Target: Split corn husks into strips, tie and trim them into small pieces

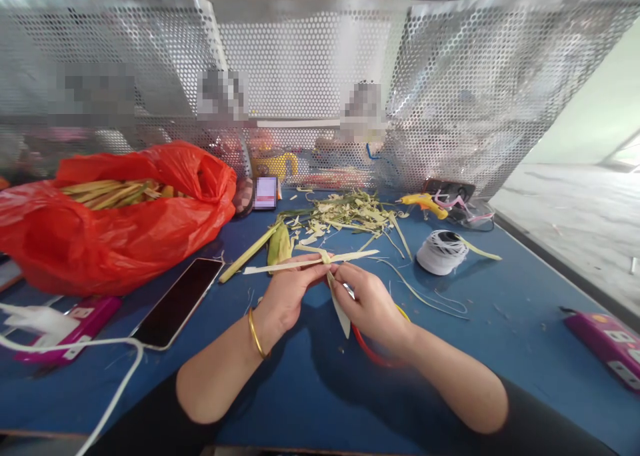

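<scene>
Several pale leaf strips (283, 266) cross in a small knot between my hands, above the blue table. My left hand (290, 293), with a gold bangle at the wrist, is closed on the strips from the left. My right hand (367, 303) pinches them from the right, its fingertips close to the knot. One broad strip end (340, 307) points down toward me between the hands. A red and yellow ring (373, 354) lies partly hidden under my right hand. Just beyond the hands are a green husk piece (280, 246) and a long stalk (250, 253).
A red bag (120, 243) of stalks and a phone (177, 303) lie left. Leaf scraps (350, 213) are heaped behind the hands. A glue gun (425, 204), string roll (442, 255) and purple power strip (605, 346) are right. A perforated metal screen (305, 56) stands behind.
</scene>
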The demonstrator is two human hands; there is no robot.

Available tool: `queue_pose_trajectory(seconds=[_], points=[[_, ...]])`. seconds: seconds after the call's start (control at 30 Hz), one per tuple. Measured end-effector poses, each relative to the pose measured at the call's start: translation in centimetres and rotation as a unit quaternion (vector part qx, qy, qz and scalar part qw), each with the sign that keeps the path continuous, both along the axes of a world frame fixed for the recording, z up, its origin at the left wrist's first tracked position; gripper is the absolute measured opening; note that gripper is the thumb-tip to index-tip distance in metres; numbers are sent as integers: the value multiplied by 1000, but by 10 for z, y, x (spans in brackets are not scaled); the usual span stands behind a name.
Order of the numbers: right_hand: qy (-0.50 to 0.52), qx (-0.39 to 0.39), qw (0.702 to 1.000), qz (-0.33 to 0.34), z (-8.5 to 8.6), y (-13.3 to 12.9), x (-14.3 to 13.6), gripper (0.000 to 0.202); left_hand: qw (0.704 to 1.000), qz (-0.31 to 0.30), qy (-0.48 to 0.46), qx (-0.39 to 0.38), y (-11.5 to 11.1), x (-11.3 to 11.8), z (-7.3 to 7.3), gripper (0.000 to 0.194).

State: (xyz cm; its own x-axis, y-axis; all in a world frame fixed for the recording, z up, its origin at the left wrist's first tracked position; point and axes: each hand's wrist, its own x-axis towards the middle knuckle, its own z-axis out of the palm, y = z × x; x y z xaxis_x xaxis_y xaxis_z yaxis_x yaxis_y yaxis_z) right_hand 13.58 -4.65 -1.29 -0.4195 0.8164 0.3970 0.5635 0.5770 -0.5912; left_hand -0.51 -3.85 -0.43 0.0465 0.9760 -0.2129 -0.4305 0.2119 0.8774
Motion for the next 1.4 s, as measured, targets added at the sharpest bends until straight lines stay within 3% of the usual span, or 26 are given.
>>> queue_pose_trajectory(seconds=[0.23,0.57,0.73,0.87,0.93,1.2,1.3,1.4], points=[[-11,6,999,50,1,1,1,21,1000,4,-1,-4,1,0,-1,30],[-33,-3,998,61,0,1,1,21,1000,-8,-8,1,3,-1,-6,24],[-66,33,997,18,1,-3,1,23,999,-7,-30,-20,4,-4,-4,22],[-87,181,975,-97,6,0,10,26,999,-35,-19,-27,4,-8,1,17],[-101,215,964,-120,7,5,14,23,999,-41,12,-21,4,-8,2,18],[-91,70,993,15,6,8,12,32,993,5,120,9,2,1,-1,11],[-28,-66,997,-28,9,10,12,34,992,-8,125,5,3,-2,-1,12],[110,-243,961,-70,11,15,12,39,993,-63,98,1,3,-7,-1,23]])
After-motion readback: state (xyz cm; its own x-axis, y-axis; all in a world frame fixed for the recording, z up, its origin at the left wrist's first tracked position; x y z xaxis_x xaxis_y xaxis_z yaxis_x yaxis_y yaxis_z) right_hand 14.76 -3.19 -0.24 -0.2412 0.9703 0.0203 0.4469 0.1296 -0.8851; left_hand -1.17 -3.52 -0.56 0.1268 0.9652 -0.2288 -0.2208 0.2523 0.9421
